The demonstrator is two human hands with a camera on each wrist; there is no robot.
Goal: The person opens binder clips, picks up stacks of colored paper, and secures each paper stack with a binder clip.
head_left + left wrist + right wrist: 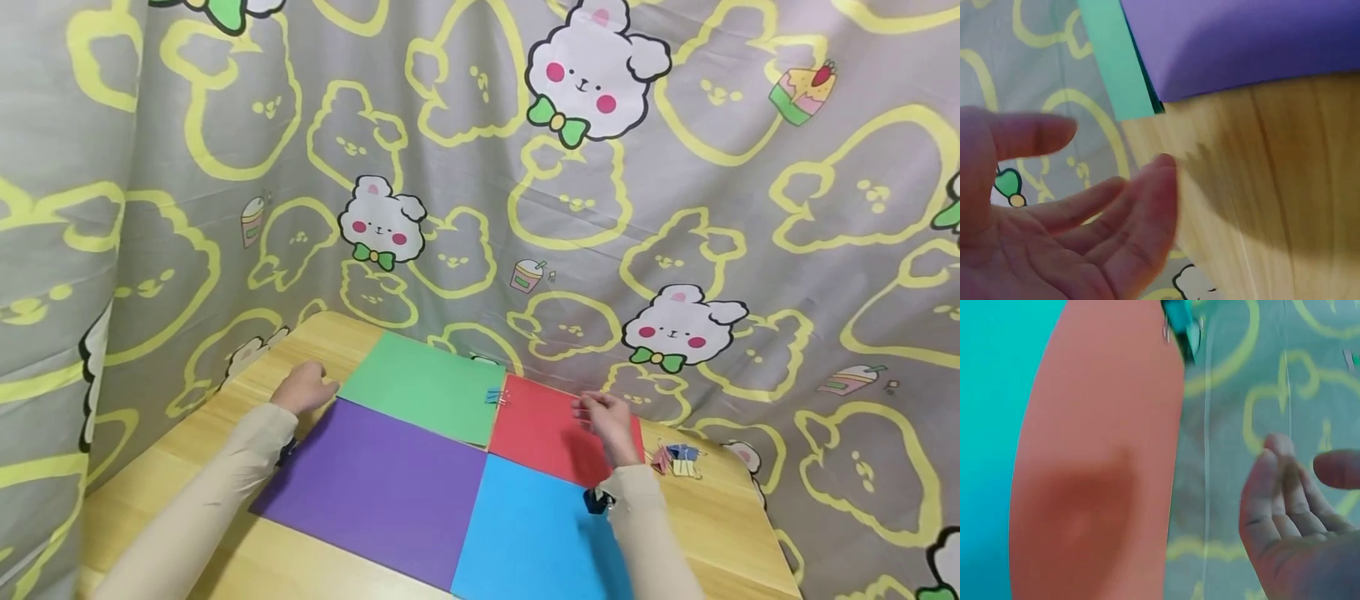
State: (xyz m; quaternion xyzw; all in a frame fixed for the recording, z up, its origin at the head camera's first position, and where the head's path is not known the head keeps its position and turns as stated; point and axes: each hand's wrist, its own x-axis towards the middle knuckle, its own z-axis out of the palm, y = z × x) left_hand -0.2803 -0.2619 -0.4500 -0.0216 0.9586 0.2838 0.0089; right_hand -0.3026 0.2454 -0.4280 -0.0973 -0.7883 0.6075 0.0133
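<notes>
Hovering above the red sheet [528, 437], the right hand [609, 423] is held empty, thumb apart; leftward, farther from the relaxed, empty left hand [302, 388], a blue binder clip [492, 397] is set at the edge of the green sheet [423, 379].
</notes>
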